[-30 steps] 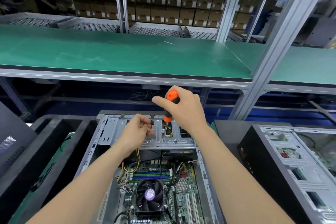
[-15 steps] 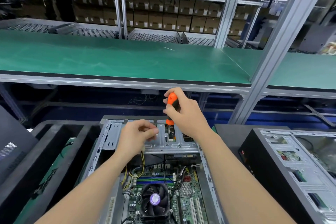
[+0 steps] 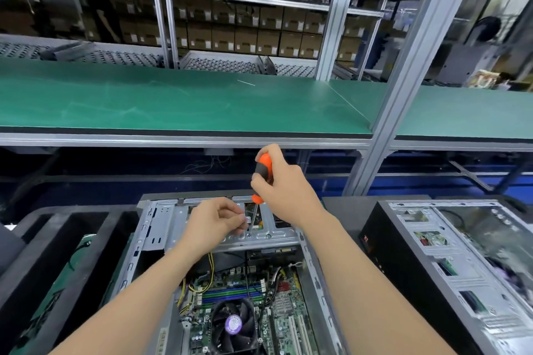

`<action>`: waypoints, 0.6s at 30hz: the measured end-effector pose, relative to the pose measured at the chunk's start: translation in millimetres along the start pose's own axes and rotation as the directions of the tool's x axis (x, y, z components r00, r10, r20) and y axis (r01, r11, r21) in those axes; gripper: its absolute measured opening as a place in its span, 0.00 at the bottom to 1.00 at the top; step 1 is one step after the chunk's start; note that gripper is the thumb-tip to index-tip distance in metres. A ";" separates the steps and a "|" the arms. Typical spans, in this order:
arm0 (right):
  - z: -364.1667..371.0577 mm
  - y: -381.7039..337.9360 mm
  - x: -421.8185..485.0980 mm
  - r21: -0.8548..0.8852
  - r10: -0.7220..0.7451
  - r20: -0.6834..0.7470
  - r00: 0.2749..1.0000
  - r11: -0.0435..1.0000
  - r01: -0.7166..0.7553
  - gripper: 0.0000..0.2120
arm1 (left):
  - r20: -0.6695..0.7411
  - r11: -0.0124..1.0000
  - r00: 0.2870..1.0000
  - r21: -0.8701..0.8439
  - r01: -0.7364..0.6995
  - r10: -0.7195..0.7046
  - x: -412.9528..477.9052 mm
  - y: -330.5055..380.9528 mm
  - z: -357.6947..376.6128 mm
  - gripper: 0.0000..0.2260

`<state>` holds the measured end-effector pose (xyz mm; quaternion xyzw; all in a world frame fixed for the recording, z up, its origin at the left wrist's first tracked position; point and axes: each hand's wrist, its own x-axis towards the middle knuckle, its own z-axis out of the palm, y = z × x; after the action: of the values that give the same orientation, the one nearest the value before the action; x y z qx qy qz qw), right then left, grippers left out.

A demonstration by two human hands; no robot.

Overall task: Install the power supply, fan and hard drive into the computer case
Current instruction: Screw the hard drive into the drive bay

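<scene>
Legible text: none at this resolution.
Fan sticker [image 3: 233,324]: round, purple, on the cooler hub near the near edge of the computer case [image 3: 157,228]; print blurred.
Wall label [image 3: 162,336]: yellowish strip on the case's left wall at the near corner; characters unresolved.
Red marking [image 3: 366,238]: on the black face of the second case [image 3: 409,277], at its far left corner (logo or warning mark, cannot tell).
Cardboard boxes [image 3: 245,37]: white labels on their fronts, along the rear shelving; too small to read.
Motherboard [image 3: 288,311]: white printed characters between components; not readable.
</scene>
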<state>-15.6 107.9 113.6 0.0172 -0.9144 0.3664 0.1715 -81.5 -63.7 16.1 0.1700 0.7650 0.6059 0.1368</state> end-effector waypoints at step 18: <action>-68.9 37.2 -32.5 0.158 0.038 -0.453 0.891 0.987 0.038 0.11 | 0.078 0.935 0.986 0.316 -0.163 0.145 17.8 12.9 78.3 0.03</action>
<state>29.9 178.6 124.7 -0.0549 -0.8159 0.4338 0.3784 -63.9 15.6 10.8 0.2656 0.8339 0.4771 0.0798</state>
